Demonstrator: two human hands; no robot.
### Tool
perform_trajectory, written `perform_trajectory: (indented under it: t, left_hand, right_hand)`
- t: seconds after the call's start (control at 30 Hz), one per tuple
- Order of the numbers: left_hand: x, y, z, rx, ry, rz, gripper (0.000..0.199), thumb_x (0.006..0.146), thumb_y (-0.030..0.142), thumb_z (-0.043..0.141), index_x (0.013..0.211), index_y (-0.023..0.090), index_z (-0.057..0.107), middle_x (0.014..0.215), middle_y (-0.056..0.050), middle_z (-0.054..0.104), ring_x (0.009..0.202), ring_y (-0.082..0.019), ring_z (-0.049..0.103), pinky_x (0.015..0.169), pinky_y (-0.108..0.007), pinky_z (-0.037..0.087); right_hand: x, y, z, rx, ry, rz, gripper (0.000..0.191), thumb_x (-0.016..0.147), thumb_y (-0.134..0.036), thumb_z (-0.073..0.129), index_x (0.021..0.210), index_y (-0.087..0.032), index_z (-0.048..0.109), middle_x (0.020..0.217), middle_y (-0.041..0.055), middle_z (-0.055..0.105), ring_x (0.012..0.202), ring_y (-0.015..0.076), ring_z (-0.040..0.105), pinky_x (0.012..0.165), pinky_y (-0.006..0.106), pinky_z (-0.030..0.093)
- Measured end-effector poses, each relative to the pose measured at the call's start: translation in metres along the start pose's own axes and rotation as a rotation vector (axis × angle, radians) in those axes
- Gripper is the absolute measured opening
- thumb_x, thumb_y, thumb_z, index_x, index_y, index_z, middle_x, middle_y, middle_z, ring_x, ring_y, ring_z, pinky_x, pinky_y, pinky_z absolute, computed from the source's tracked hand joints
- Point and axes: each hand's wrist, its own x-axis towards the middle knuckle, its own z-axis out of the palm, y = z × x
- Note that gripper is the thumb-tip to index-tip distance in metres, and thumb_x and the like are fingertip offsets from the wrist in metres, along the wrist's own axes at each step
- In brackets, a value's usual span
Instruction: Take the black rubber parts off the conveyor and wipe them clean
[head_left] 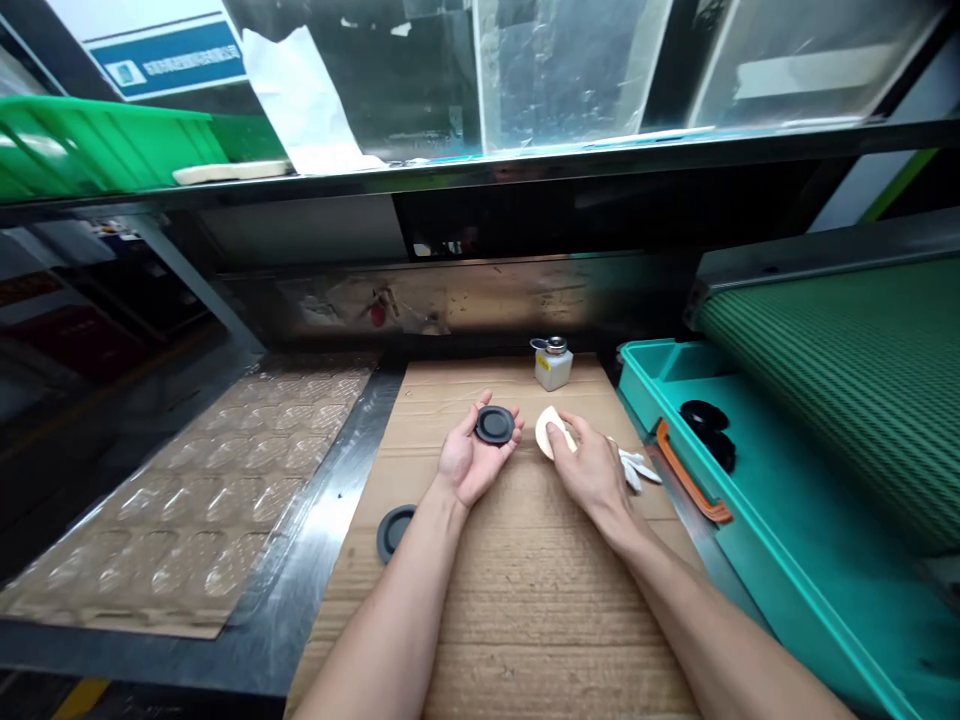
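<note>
A round black part lies in my left hand, palm up, with the fingers curled round its edge. My right hand pinches a cream-white round pad between thumb and fingers, a little to the right of the black part and apart from it. Another round dark part rests on the cardboard, partly hidden behind my left forearm. Behind my hands stands a small white bottle with a metal top and an open lid. White cloth-like pieces lie just right of my right hand.
On the left is a clear plastic tray with moulded hollows. A teal bin with black parts and an orange handle stands at right, beside a green conveyor belt. A green crate sits on the shelf above.
</note>
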Motion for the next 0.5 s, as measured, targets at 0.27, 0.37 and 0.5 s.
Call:
perform_trajectory:
  t: [0.27,0.37,0.5]
  left_hand:
    - [-0.016,0.007,0.009,-0.172,-0.019,-0.245,0.05,0.098,0.047,0.029,0.103,0.009,0.061,0.088,-0.013,0.061,0.056,-0.006,0.052,0.04,-0.009,0.043]
    - [-0.017,0.006,0.01,-0.177,0.026,-0.286,0.05,0.098,0.047,0.028,0.11,0.008,0.059,0.087,-0.012,0.062,0.053,-0.005,0.051,0.039,-0.009,0.042]
    - [-0.017,0.005,0.01,-0.185,0.047,-0.301,0.05,0.098,0.046,0.029,0.117,0.008,0.057,0.087,-0.012,0.063,0.052,-0.006,0.053,0.038,-0.01,0.043]
  right_hand:
    - [-0.014,-0.006,0.011,-0.308,-0.146,-0.089,0.045,0.094,-0.056,0.036,0.126,-0.037,0.061,0.092,0.0069,0.073,0.089,0.0272,0.067,0.072,0.034,0.044]
    - [-0.014,-0.005,0.012,-0.336,-0.147,-0.089,0.047,0.095,-0.057,0.034,0.127,-0.036,0.06,0.091,0.0078,0.073,0.088,0.0267,0.067,0.07,0.032,0.043]
    - [-0.013,-0.005,0.013,-0.371,-0.152,-0.105,0.048,0.095,-0.057,0.034,0.128,-0.034,0.061,0.089,0.0081,0.072,0.086,0.026,0.067,0.069,0.031,0.043]
